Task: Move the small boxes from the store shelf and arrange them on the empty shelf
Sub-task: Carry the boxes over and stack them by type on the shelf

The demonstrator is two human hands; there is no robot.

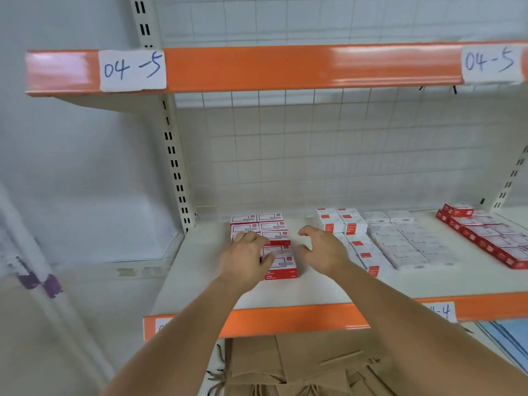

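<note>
At the far left we see a pale wall point(71, 167) and, beside it, the slotted upright point(174, 155) that carries the shelving. Above, the upper shelf's orange edge point(285, 65) bears a paper label point(133, 70) reading "04-5" at its left end and a second label point(490, 62) with the same marking at its right. On the white shelf point(200, 270) below, the first group we meet is a block of red-and-white small boxes point(274, 224), laid flat in two columns running from the wire-grid back point(314, 155) toward the front. Our left hand point(247, 257) rests on the left column of this block, fingers bent over the box tops and touching them; we cannot tell whether its grip truly grasps a box or only presses down. Just to the right, our right hand point(321, 250) hovers beside the block, its grip released, fingers and thumb spread in a loose curve with nothing between them. Further right lie the white boxes with orange corners point(347, 224), some stacked two high at the back, then rows of plain white boxes point(405, 247) touching them. Well apart, at the shelf's right end, a row of red boxes point(485, 235) runs diagonally. Along the front, the lower orange edge point(285, 318) carries a partly hidden label point(441, 311), and beneath it we see brown paper bags point(285, 364).
</note>
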